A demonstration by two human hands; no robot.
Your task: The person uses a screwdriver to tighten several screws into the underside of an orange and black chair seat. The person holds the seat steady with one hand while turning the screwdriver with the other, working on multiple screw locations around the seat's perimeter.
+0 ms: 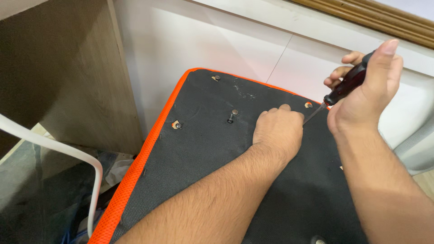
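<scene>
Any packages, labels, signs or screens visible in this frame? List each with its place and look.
None in view: no package, label, sign or screen.
The left hand rests on a black seat panel with orange mesh trim.
The right hand holds a dark-handled screwdriver with its shaft angled down toward that hand.

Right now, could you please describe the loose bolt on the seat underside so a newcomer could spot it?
Find the black seat panel edged in orange. Just left of the left hand a bolt sticks up alone; the other fittings sit flush near the corners.
</scene>
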